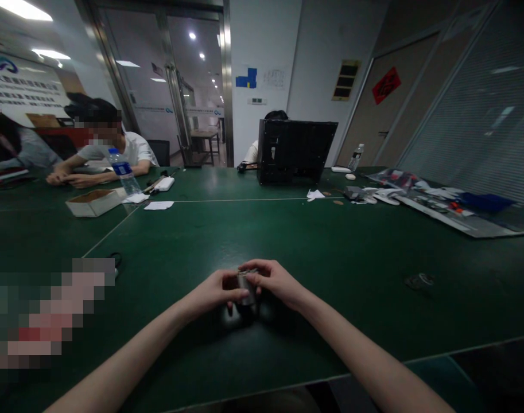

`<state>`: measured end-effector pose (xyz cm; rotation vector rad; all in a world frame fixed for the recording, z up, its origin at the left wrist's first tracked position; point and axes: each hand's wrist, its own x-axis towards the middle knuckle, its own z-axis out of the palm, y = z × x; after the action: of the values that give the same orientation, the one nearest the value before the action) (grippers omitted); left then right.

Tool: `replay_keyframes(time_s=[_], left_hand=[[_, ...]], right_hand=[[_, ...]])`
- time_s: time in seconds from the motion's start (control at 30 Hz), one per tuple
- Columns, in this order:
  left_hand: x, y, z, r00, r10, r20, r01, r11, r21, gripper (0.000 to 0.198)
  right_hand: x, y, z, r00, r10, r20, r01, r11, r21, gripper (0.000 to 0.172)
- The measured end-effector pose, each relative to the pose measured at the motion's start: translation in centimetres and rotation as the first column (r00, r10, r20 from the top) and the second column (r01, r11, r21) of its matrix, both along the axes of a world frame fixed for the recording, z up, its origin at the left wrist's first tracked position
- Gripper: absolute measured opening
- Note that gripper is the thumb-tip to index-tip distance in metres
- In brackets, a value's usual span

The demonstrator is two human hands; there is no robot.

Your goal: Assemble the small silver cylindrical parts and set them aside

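My left hand [218, 289] and my right hand [272, 281] meet over the green table [287, 241], close to its near edge. Both are closed round a small grey metallic object [245, 284] held upright between the fingertips. My right fingers pinch its top; my left fingers grip its side. Its lower part is hidden in shadow, so I cannot make out what it is.
A small dark ring-like item [420, 280] lies to the right. A black monitor [294, 150] stands at the far middle. A cardboard box [93, 202] and a water bottle [123, 171] sit far left near seated people [102, 149]. Clutter [438, 201] covers the far right.
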<state>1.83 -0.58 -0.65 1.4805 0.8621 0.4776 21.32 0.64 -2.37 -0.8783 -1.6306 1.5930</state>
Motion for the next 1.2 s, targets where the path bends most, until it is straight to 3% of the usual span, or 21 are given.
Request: replay_keyframes(time_s=[0.2, 0.5, 0.73, 0.93, 1.2], left_hand=[[0.0, 0.4, -0.1, 0.999, 0.027, -0.030, -0.023, 0.993, 0.116, 0.037], [0.1, 0.5, -0.5, 0.995, 0.037, -0.096, -0.017, 0.980, 0.200, 0.035], [0.0, 0.6, -0.4, 0.979, 0.049, -0.197, -0.002, 0.973, 0.230, 0.036], [-0.6, 0.9, -0.4, 0.964, -0.021, -0.265, 0.090, 0.965, 0.248, 0.036], [-0.8, 0.9, 0.1, 0.943, -0.042, -0.331, 0.142, 0.948, 0.284, 0.033]], right_hand=[[0.1, -0.4, 0.8, 0.993, -0.047, 0.109, 0.013, 0.956, 0.294, 0.025], [0.1, -1.0, 1.6, 0.963, -0.074, 0.258, -0.054, 0.889, 0.455, 0.026], [0.0, -0.7, 1.2, 0.967, -0.067, 0.247, -0.062, 0.875, 0.480, 0.024], [0.5, -0.4, 1.2, 0.971, 0.007, 0.238, -0.101, 0.918, 0.384, 0.024], [0.8, 0.1, 1.1, 0.971, -0.013, 0.238, -0.069, 0.940, 0.334, 0.016]])
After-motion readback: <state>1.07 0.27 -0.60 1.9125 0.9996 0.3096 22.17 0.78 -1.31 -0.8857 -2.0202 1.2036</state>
